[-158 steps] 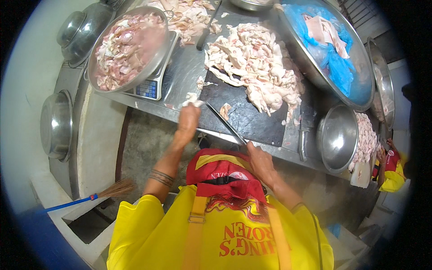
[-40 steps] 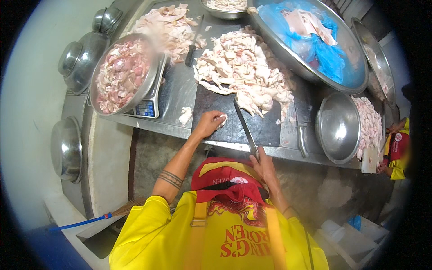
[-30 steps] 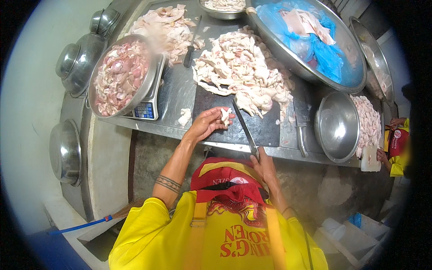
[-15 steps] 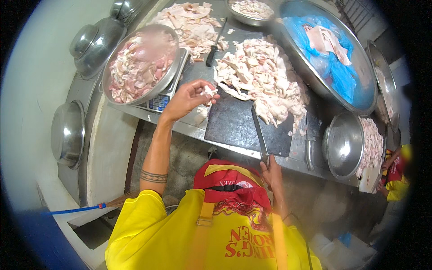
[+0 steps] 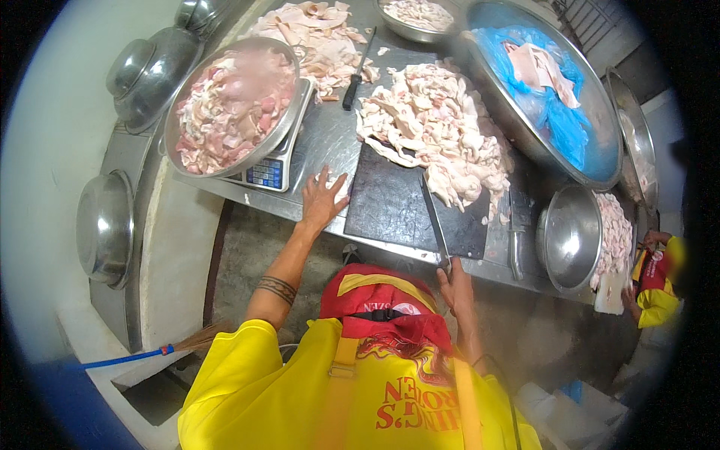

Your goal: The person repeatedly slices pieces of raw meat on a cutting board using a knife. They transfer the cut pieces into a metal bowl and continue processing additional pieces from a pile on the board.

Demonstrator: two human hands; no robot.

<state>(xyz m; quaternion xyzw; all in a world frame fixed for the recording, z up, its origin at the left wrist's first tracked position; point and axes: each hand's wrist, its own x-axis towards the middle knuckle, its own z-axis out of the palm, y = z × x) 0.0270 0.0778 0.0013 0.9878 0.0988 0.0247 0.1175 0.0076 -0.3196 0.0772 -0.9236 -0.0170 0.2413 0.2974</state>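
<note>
My left hand (image 5: 321,202) is open with its fingers spread, down at the steel table beside the left edge of the dark cutting board (image 5: 390,202). Small whitish meat scraps (image 5: 341,189) lie by its fingertips. At the board's front edge my right hand (image 5: 456,289) is closed round a knife (image 5: 435,216), whose blade points away across the board. The knife's handle is mostly covered by my fingers. A big heap of pale, fatty meat pieces (image 5: 442,127) spreads over the back of the board and the table behind it.
On the left, a bowl of pinkish meat (image 5: 232,105) rests on a scale (image 5: 266,172). A black-handled knife (image 5: 352,90) lies by pale skin pieces (image 5: 315,37). To the right are a second knife (image 5: 516,247), a large basin (image 5: 604,150), a steel bowl (image 5: 574,240) and another person (image 5: 656,277).
My left hand has come down and nearer, opening from a closed hold on whitish scraps, which now lie by the board. My right hand keeps the knife in nearly the same place.
</note>
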